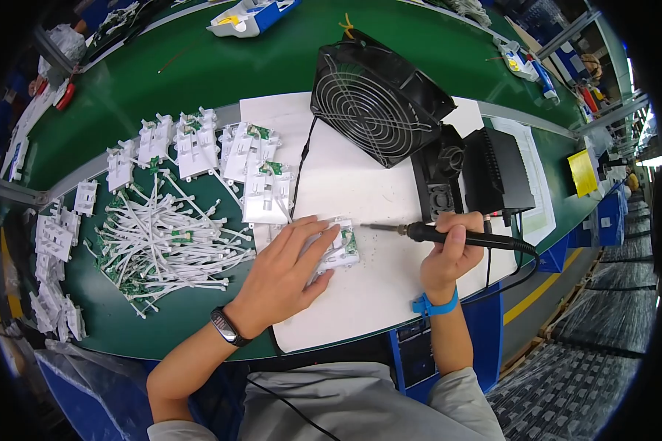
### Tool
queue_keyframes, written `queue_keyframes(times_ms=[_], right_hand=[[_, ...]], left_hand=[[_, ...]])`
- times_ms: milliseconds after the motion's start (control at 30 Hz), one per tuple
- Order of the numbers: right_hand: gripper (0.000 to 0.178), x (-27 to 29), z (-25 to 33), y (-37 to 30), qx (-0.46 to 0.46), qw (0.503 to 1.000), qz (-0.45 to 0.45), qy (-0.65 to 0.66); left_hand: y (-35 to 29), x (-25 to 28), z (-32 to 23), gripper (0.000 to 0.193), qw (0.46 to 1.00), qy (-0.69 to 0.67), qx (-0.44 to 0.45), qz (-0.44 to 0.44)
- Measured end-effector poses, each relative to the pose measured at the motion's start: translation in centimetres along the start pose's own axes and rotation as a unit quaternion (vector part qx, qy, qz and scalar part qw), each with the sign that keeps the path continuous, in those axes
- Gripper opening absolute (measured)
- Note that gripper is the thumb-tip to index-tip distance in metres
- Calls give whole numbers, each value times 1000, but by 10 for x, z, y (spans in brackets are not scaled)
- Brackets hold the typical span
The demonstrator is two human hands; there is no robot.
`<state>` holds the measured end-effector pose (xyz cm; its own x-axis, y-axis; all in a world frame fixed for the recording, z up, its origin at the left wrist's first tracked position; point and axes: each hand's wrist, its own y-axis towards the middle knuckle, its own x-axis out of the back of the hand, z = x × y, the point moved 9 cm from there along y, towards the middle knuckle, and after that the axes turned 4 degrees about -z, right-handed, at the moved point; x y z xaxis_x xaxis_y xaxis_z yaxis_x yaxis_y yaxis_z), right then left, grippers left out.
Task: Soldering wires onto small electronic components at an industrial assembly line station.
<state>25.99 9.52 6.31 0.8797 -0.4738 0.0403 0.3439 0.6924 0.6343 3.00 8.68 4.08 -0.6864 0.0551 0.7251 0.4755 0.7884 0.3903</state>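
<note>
My right hand (pixel 452 253) is closed round the black grip of a soldering iron (pixel 482 239). The iron lies nearly level, its thin metal tip pointing left, just short of a white plastic housing (pixel 338 257). A small green circuit board (pixel 348 239) sits at the housing's right side. My left hand (pixel 290 268) grips this housing against the white sheet (pixel 368 301), fingers over its top and thumb at the near edge. The hand hides much of the housing. More white housings (pixel 268 195), some with green boards, stand just beyond my left hand.
A heap of white cables with green boards (pixel 173 239) lies left. White housings (pixel 51 239) line the far-left edge. A black fan (pixel 375 95) stands at the back, beside an iron stand (pixel 443 173) and a black box (pixel 496 173). The iron's cord (pixel 533 268) loops right.
</note>
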Motion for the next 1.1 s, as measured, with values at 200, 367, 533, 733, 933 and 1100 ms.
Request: queue_keyframes(times_ms=[200,367,533,733,933,1100], right_hand=[[20,7,0,3,-40,997,-55,-31],[18,15,1,11,-55,994,-89,15],[13,10,-5,20,-100,991,-52,79],[9,13,-8,23,-82,992,-22,98],[13,6,-5,5,-103,990,-28,96],[14,-8,1,-9,-71,995,13,75]], left_hand=[[-5,-6,-9,45,994,92,-35,-49],[-3,-8,-18,45,993,116,-5,-39],[-7,-10,-25,48,993,120,-5,1],[-16,-18,-18,46,990,129,-13,-57],[-18,-17,-28,44,982,169,24,-80],[-21,-20,-27,43,976,202,16,-75]])
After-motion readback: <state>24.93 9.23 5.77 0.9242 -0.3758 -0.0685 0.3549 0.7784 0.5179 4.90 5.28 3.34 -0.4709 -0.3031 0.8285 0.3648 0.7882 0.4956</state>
